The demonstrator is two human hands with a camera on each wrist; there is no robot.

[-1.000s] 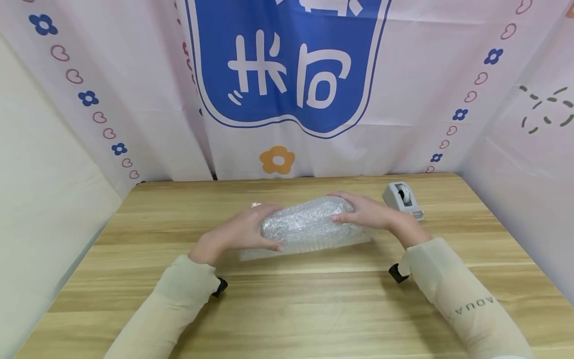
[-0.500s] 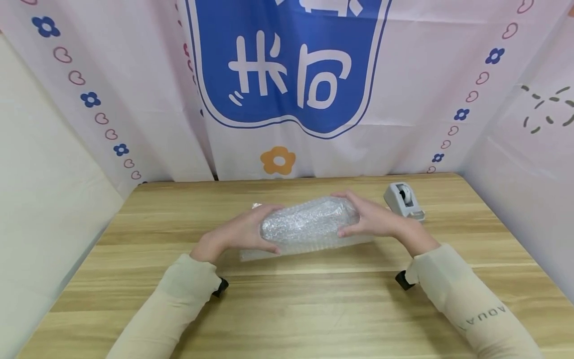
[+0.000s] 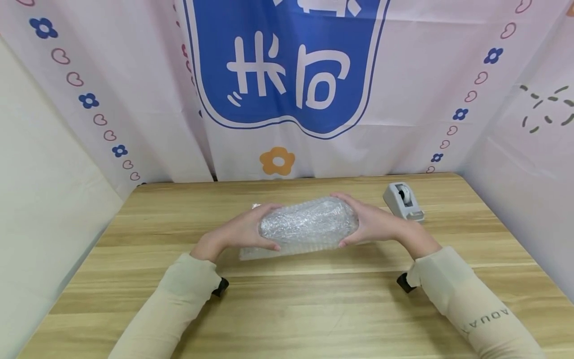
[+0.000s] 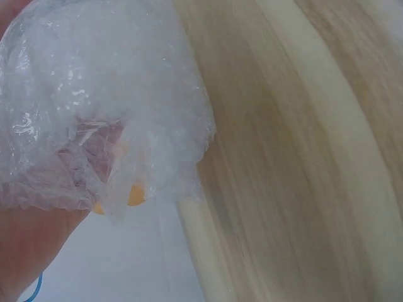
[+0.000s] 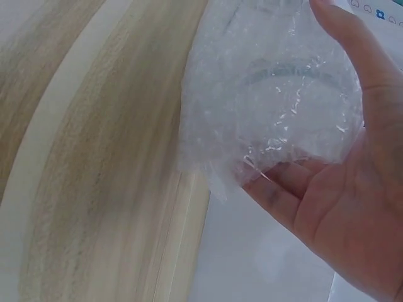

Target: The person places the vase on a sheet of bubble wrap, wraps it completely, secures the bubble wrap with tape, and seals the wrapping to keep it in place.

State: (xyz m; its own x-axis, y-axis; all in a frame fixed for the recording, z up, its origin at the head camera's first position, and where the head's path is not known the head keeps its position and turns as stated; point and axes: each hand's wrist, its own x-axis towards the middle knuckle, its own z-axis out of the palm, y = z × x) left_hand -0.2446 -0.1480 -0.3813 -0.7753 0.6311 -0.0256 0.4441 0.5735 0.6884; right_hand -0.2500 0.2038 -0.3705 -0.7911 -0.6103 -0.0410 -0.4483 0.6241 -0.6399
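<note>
A bubble-wrapped bundle (image 3: 309, 224) lies crosswise near the middle of the table, its right end angled slightly away from me. What the wrap contains is hard to tell; a greenish curved band shows faintly through the bubble wrap (image 5: 271, 113) in the right wrist view. My left hand (image 3: 244, 232) grips the left end, thumb on the near side and fingers over the far side. Round the right end curls my right hand (image 3: 374, 224) in the same way. A loose flap of wrap sticks out along the near side. In the left wrist view, crumpled wrap (image 4: 113, 75) covers part of the fingers.
A grey tape dispenser (image 3: 403, 201) with a roll of tape stands at the back right of the wooden table (image 3: 287, 309), just beyond my right wrist. A printed cloth (image 3: 233, 149) hangs behind the table, and pale walls close both sides.
My right hand has slid a little rightward to the end of the bundle, and its thumb has come down toward the near side. The left hand and the bundle stay nearly where they were.
</note>
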